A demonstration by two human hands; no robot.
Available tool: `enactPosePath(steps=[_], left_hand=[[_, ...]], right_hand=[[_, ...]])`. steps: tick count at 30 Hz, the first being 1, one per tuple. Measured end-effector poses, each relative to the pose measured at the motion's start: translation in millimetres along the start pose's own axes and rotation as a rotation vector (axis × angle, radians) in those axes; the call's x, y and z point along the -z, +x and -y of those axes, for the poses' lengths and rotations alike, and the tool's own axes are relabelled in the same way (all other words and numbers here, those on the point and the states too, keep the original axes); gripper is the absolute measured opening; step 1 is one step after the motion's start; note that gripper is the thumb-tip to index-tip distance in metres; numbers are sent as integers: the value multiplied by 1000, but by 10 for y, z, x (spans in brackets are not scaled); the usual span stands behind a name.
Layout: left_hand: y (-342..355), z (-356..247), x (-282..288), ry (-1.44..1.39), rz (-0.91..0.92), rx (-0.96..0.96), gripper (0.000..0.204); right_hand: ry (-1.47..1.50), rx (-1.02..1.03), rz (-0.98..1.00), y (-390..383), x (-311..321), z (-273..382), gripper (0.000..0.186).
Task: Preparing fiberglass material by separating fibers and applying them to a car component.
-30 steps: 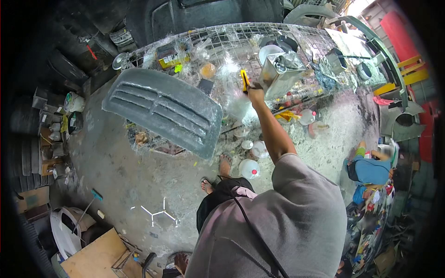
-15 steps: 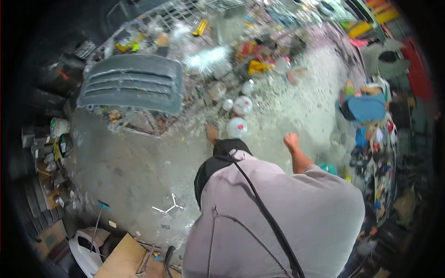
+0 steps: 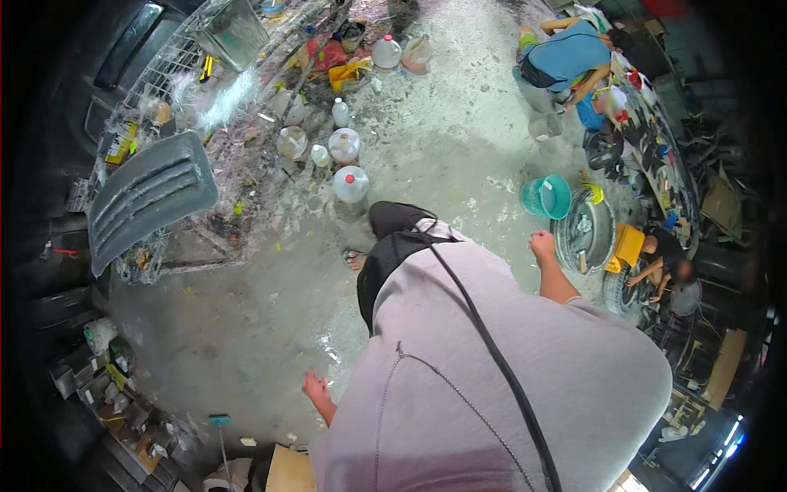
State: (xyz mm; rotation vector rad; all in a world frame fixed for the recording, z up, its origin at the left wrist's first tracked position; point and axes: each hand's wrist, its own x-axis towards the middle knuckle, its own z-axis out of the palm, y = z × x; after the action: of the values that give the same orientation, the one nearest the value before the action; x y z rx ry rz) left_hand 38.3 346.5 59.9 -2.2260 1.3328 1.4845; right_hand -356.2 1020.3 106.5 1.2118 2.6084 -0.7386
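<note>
My left hand (image 3: pixel 316 385) hangs beside my grey shirt over the concrete floor, fingers loosely apart, holding nothing visible. My right hand (image 3: pixel 542 244) hangs on my other side with fingers curled and nothing visible in it, near a round grimy tub (image 3: pixel 580 250) and a teal bucket (image 3: pixel 535 198). Ahead stand plastic jugs (image 3: pixel 352 190) with red caps. Up left, a yellow tool (image 3: pixel 205 70) lies on the cluttered mesh bench near a metal canister (image 3: pixel 230 32) and white fibre strands (image 3: pixel 227 98). A grey slatted panel (image 3: pixel 152 198) rests at the bench's end.
A co-worker in blue (image 3: pixel 557 59) bends by a heap of items at upper right; another person (image 3: pixel 680 291) crouches by a tire (image 3: pixel 615 287) at right, beside a yellow container (image 3: pixel 624 246). At lower left are boxes, a broom (image 3: pixel 220 421) and a board (image 3: pixel 291 471).
My right hand has let go of the yellow tool on the bench and dropped to my side. The view has turned rightward, moving the bench leftward; my left hand has come into view.
</note>
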Motion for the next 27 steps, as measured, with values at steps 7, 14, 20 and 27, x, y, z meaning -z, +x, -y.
enactPosePath(steps=[7,14,20,27], left_hand=[[-48,-539,-906,-55,214,-212,21],[-522,-687,-1432,-140,-11,-181,20],[-1306,-754,-2144,-115,-238,-46,23],[-2011,-11,-3003,-195,-487,130,33]], right_hand=[[207,297,117,472,-123,480,23],[117,230,126,1646,12,-116,15],[347,-443,231,2919,133,-193,14],[250,114,383,3907,-490,2238,22]])
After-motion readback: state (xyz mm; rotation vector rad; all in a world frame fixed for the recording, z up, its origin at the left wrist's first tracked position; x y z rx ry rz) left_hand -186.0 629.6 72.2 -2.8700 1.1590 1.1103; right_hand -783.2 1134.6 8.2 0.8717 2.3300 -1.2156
